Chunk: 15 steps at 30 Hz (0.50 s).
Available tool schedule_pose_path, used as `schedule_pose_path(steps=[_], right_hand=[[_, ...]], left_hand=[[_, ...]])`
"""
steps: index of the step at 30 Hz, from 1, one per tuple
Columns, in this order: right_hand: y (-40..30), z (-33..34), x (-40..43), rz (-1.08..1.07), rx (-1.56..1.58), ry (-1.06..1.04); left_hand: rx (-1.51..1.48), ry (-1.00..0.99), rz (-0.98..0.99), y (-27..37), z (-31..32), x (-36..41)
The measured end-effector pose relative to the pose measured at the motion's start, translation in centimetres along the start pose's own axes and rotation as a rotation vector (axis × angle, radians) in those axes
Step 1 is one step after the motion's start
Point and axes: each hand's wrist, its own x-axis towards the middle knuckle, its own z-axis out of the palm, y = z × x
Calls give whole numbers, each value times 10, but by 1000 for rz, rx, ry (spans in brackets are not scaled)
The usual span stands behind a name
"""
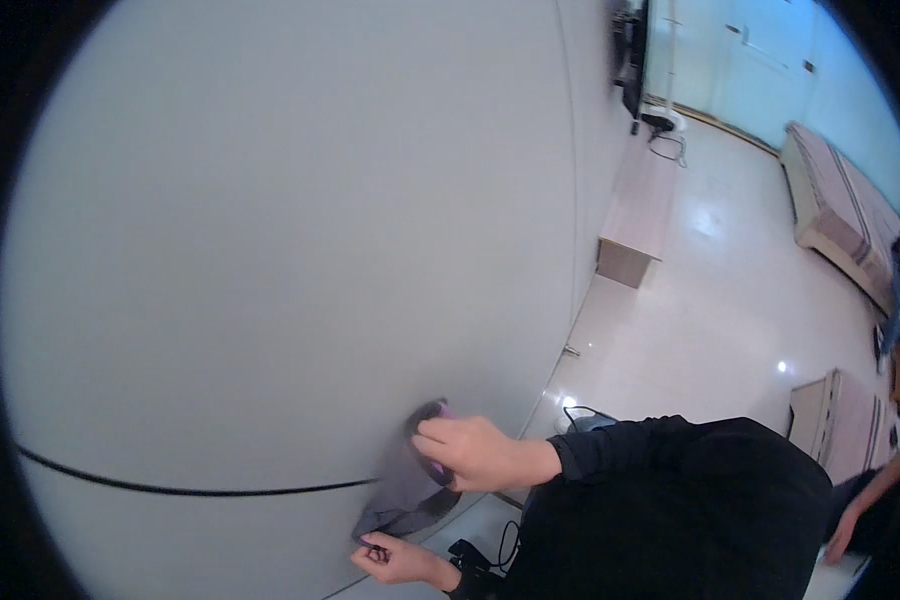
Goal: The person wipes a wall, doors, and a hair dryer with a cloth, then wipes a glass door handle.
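A piece of grey cloth [412, 487] is stretched between my two hands in front of a pale, smooth wall-like surface [292, 247]. My right hand [480, 454], the upper one in view, grips a dark, rounded part [426, 412] at the cloth's top end, where purple shows. Whether that part is a rim of the cloth or a separate thing, I cannot tell. Lower down, my left hand [399, 561] pinches the cloth's bottom corner. Black sleeves cover both of my arms.
A black line [195, 493] crosses the pale surface and ends behind the cloth. Below my arms lies a black object with a cable [469, 555]. A low wooden bench [641, 202] and cloth-covered seats [840, 202] stand beyond. Another person's arm [855, 517] shows at right.
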Motion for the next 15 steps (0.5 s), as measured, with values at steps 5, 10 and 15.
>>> schedule_pose_path(steps=[5,10,15], right_hand=[[55,4,-7,199,-54,75],[96,-30,-45,437,69,455],[97,-94,-92,424,9,630]], left_hand=[[-144,-135,-106,6,64,-11],[-369,-254,-37,29,109,-44],[-481,-316,296,81,116,-71]])
